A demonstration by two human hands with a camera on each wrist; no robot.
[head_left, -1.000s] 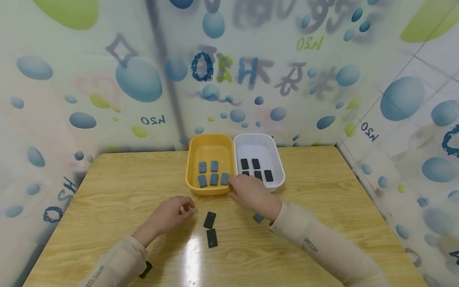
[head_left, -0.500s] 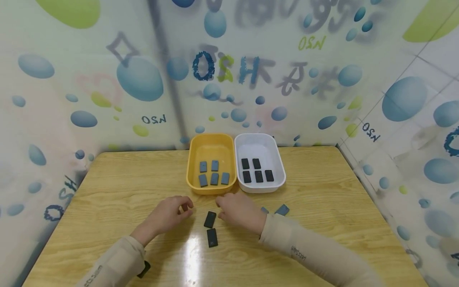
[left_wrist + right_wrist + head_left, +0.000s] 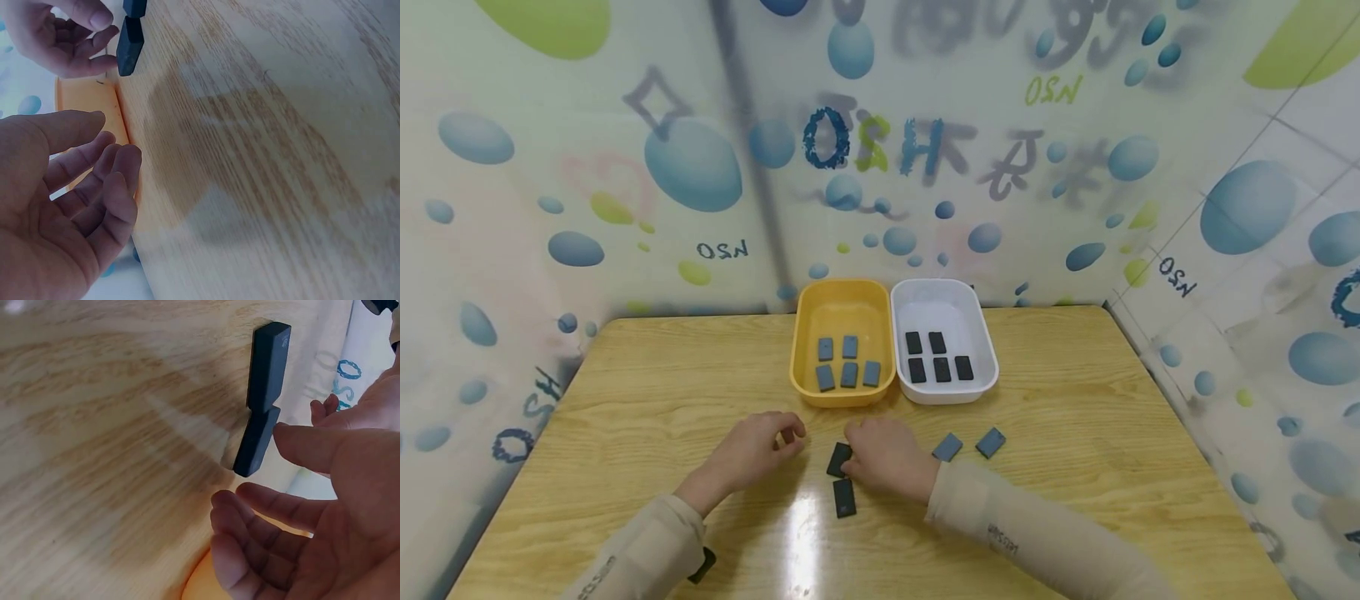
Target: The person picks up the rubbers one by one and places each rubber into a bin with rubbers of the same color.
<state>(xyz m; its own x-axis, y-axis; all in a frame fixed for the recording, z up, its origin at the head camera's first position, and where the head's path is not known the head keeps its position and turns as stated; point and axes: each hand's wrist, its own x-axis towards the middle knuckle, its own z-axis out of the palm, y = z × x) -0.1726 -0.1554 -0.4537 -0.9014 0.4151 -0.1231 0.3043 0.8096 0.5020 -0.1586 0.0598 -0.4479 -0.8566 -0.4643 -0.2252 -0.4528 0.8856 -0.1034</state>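
Two small black rectangular blocks lie end to end on the table, a far one (image 3: 839,459) and a near one (image 3: 844,498). My right hand (image 3: 887,458) is at the far block, thumb at its edge and fingers spread apart in the right wrist view. Loosely curled, my left hand (image 3: 756,450) holds nothing, to the left of the blocks. Partly hidden by the left sleeve is another black block (image 3: 702,566). Two blue-grey blocks, one (image 3: 948,447) by the right cuff and one (image 3: 991,442) farther right, lie on the table.
Behind the hands stands a yellow tray (image 3: 803,333) with several blue-grey blocks. A white tray (image 3: 985,350) beside it contains several black blocks. The wooden table (image 3: 1075,392) ends at a patterned wall (image 3: 880,217).
My right hand has moved back from the yellow tray's front right corner down to the far black block, uncovering the blue-grey blocks on the table. The left hand has stayed nearly still.
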